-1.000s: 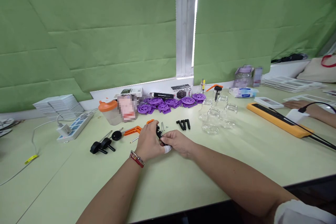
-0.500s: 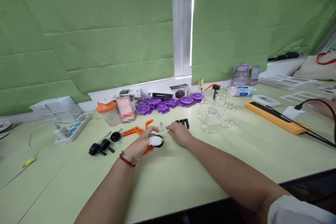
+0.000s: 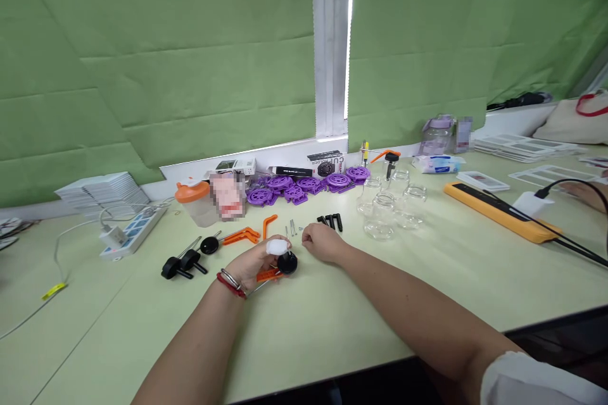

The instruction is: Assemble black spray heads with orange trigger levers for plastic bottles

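The left hand (image 3: 254, 261), one fingertip bandaged white, grips a clamp (image 3: 280, 266) with a black knob and orange body, just above the table (image 3: 332, 323). Right of the clamp, the right hand (image 3: 319, 242) is curled, perhaps pinching a small pin, though I cannot tell. Beyond the clamp lie loose pins (image 3: 292, 228), black pegs (image 3: 331, 222) and purple wheels (image 3: 308, 185).

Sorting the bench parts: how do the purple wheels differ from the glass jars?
The purple wheels are opaque and flat, lying heaped by the wall; the glass jars are clear, taller and stand upright, apart from each other, nearer the table's middle. Both sit beyond the hands, untouched.
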`<state>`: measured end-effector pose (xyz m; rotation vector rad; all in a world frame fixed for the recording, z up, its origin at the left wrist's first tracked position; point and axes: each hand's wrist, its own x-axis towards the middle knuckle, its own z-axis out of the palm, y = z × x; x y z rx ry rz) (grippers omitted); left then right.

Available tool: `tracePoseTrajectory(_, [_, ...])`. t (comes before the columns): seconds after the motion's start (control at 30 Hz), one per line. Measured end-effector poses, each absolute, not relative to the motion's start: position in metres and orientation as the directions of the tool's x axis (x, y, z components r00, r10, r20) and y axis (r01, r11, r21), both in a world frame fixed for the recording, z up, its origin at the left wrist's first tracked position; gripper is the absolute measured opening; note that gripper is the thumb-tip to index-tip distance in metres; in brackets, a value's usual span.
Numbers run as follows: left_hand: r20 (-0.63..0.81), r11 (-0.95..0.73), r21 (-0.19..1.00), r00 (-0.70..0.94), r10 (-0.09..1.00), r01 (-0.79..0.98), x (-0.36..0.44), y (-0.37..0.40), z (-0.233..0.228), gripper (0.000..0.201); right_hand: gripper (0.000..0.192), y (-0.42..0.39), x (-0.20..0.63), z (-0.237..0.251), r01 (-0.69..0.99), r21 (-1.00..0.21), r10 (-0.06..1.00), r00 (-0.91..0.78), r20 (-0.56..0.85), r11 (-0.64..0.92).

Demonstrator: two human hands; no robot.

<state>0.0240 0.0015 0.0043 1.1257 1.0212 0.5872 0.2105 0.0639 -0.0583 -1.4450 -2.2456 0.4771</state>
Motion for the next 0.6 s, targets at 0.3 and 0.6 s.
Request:
tracePoseTrajectory(0.3, [-0.36,0.363,0.928,0.461,0.811,0.086,0.023,0.004,0.001,0.046,0.013,0.052,0.206,-0.045,0.122,-0.986,0.935,-0.348,0.069,0.118])
tracePoseTrajectory(0.6, [-0.341,0.343,0.935,0.511,0.789,0.093,0.022,0.006,0.0,0.047,0.03,0.035,0.201,-0.03,-0.165,-0.985,0.837,-0.531,0.13,0.048])
